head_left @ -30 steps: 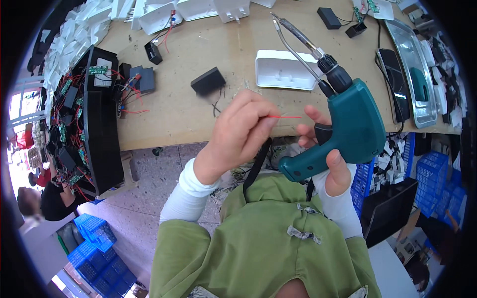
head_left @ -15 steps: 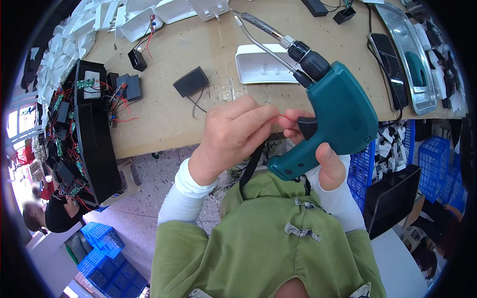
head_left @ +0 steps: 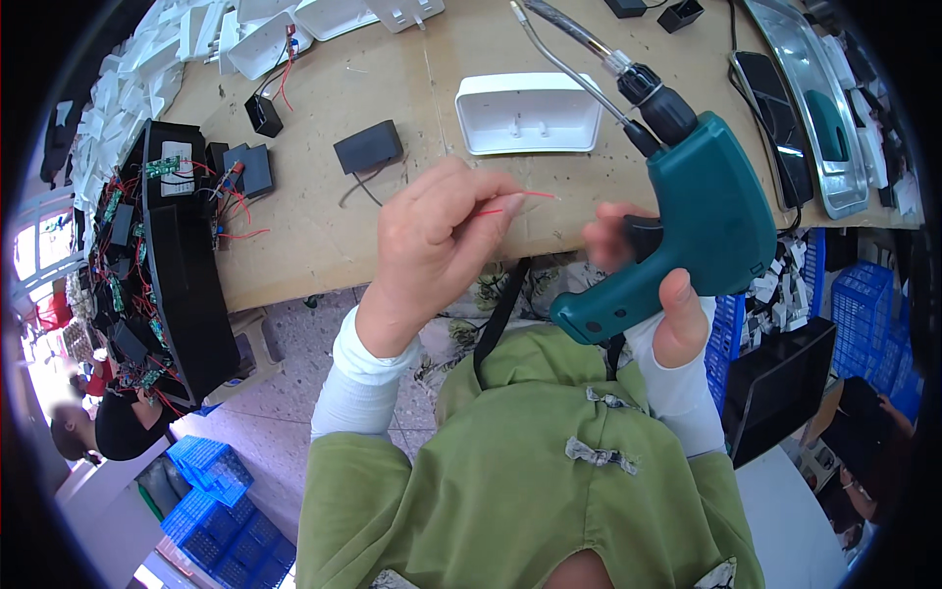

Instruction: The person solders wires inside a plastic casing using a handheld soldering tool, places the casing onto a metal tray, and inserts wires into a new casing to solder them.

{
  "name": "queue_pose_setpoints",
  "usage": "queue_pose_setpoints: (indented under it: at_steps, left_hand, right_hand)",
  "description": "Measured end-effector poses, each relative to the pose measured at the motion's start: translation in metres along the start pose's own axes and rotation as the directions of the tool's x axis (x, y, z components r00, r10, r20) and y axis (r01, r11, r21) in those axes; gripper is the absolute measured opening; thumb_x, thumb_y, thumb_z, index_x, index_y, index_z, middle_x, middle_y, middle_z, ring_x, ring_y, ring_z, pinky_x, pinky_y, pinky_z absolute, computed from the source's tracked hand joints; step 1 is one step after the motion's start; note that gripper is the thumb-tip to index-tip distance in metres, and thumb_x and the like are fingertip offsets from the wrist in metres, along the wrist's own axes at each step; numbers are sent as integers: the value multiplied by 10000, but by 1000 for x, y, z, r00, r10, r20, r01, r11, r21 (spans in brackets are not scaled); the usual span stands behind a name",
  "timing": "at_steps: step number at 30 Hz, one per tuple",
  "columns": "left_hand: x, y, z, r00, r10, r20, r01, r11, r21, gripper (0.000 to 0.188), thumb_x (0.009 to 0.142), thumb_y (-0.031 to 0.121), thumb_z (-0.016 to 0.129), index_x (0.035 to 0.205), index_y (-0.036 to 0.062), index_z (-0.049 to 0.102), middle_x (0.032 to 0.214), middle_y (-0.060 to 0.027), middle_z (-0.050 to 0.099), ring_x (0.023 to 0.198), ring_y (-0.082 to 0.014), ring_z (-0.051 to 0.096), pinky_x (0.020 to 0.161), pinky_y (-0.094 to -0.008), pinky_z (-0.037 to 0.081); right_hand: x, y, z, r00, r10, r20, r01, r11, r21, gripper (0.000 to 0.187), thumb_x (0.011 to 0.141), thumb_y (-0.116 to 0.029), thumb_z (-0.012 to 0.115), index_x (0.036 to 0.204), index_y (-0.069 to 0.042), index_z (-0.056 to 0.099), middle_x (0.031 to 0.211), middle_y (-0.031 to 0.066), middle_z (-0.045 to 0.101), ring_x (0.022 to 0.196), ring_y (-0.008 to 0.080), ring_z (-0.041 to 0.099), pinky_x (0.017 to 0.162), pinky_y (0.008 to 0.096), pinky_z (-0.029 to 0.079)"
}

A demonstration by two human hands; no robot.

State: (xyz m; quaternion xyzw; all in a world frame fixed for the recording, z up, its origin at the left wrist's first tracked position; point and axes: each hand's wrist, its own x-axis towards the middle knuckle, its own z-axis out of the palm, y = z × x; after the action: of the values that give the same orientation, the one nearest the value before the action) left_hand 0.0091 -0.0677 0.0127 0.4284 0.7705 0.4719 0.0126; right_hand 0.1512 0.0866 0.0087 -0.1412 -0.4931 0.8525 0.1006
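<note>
My left hand (head_left: 429,240) is closed in a pinch on a thin red wire (head_left: 538,193), whose end sticks out to the right past the fingertips. My right hand (head_left: 679,329) is wrapped round the handle of a teal soldering gun (head_left: 714,221), thumb on the near side and blurred fingers by the black trigger (head_left: 643,236). The gun's metal tip and thin feed tube point up and away to the left. Beyond the hands lies a white plastic housing (head_left: 530,126), hollow side up. A dark grey box (head_left: 369,147) with a dark lead sits beyond my left hand.
At left stands a black bin (head_left: 182,265) with circuit boards and red wires. White housings (head_left: 128,108) are heaped at the far left. A phone (head_left: 770,128) and a metal tray (head_left: 844,187) lie at right. Blue crates (head_left: 231,520) stand on the floor; other people are at both sides.
My hands have drawn apart: the right, with the soldering gun, moved right and slightly up; the left shifted left. The right fingers no longer touch the red wire, which stays in my left hand.
</note>
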Motion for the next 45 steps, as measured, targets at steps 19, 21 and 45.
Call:
queue_pose_setpoints:
  at_steps: [19,21,45]
  left_hand:
    - [28,-19,8,965,222,-138,-153,908,391,123,611,-9,649,721,1,595,1037,-137,576,875,-287,557,752,-361,449]
    - [29,-20,9,961,244,-131,-170,893,416,118,612,-9,646,717,-3,591,1024,-140,574,876,-293,556,739,-362,457]
    - [34,-18,14,950,290,-112,-187,822,538,103,591,-4,649,652,-18,567,959,-137,560,875,-299,539,735,-364,459]
  right_hand:
    - [34,10,7,980,-147,-134,182,932,314,671,908,-336,524,1410,-41,192,1402,222,277,1287,332,344,1041,412,343]
    - [38,10,9,982,-157,-108,183,938,293,679,927,-359,479,1425,-41,145,1430,266,206,1328,364,275,1081,434,298]
    - [-75,-3,-25,968,6,-251,-53,981,-184,697,736,-286,705,1279,48,422,1198,135,525,859,168,585,732,307,497]
